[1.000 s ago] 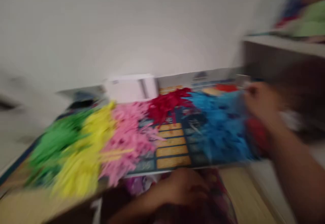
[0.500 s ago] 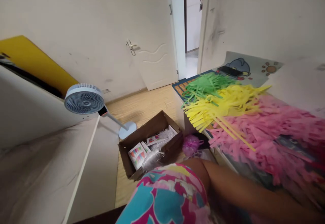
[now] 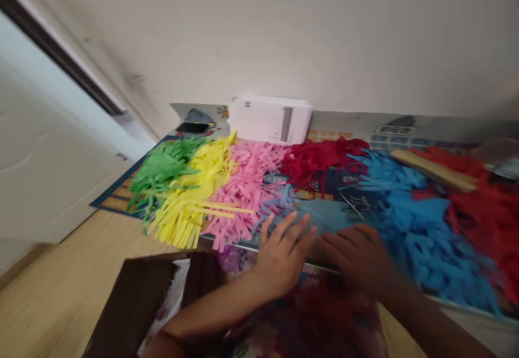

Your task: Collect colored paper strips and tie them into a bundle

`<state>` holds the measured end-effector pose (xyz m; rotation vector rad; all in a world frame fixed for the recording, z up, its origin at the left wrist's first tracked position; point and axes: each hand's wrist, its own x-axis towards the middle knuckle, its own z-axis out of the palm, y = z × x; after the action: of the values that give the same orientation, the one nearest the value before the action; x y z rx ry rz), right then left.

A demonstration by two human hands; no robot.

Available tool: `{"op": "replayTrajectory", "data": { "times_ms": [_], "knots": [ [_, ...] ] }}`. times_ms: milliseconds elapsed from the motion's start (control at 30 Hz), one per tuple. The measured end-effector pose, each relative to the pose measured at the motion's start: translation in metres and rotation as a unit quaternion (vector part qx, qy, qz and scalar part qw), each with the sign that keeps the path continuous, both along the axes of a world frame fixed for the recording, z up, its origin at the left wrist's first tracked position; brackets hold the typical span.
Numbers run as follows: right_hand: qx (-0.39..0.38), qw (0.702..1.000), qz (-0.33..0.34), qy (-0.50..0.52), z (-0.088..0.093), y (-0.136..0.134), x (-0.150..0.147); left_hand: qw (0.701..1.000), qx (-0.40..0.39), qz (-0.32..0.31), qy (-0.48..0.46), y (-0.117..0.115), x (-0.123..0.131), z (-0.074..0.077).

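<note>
Left hand point(image 3: 283, 255), fingers spread; right hand point(image 3: 359, 258) beside it, blurred, its grip impossible to tell. Light-blue paper point(image 3: 324, 213), smooth in the middle, fringed at its left end, lies on the mat point(image 3: 111, 200) just beyond both hands.

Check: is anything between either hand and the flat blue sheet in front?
Nothing visible stands between the left hand or the right hand and the blue sheet; blur hides whether they touch it. The dark red fringed pile lies beyond, out of both hands' way.
</note>
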<state>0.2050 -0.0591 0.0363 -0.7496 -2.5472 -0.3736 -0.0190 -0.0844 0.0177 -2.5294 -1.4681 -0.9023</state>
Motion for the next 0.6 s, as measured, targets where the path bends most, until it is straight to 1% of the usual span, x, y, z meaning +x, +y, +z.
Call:
{"op": "replayTrajectory", "data": {
  "times_ms": [67, 100, 167, 200, 267, 333, 400, 433, 467, 533, 600],
  "knots": [
    [0.021, 1.000, 0.003, -0.011, -0.002, -0.002, -0.006, 0.998, -0.015, -0.062, 0.011, 0.009, 0.008, -0.007],
    [0.021, 1.000, 0.001, -0.009, -0.004, -0.002, -0.006, 0.996, -0.029, -0.083, 0.017, 0.013, 0.010, -0.010],
    [0.006, 1.000, -0.012, -0.018, -0.010, -0.002, 0.001, 0.992, -0.054, -0.108, 0.018, 0.023, 0.009, -0.014],
    [-0.006, 0.999, -0.029, -0.024, -0.013, -0.002, 0.009, 0.992, -0.055, -0.112, 0.016, 0.027, 0.007, -0.014],
    [-0.030, 0.995, -0.090, -0.033, -0.016, 0.000, 0.026, 0.993, -0.042, -0.110, 0.015, 0.037, -0.001, -0.013],
    [-0.036, 0.983, -0.179, -0.035, -0.015, 0.006, 0.042, 0.993, -0.023, -0.112, 0.018, 0.042, -0.007, -0.013],
    [-0.017, 0.966, -0.257, -0.032, -0.008, 0.014, 0.048, 0.992, -0.007, -0.124, 0.024, 0.043, -0.010, -0.015],
    [-0.006, 0.960, -0.279, -0.033, -0.003, 0.019, 0.048, 0.991, 0.000, -0.129, 0.026, 0.041, -0.009, -0.018],
    [0.000, 0.957, -0.289, -0.035, 0.003, 0.024, 0.045, 0.991, 0.007, -0.133, 0.028, 0.038, -0.007, -0.021],
    [-0.002, 0.958, -0.284, -0.036, 0.017, 0.030, 0.035, 0.991, 0.018, -0.130, 0.035, 0.033, -0.002, -0.026],
    [-0.005, 0.964, -0.267, -0.007, 0.030, 0.026, 0.021, 0.993, 0.017, -0.109, 0.038, 0.028, 0.003, -0.028]
  ]
}}
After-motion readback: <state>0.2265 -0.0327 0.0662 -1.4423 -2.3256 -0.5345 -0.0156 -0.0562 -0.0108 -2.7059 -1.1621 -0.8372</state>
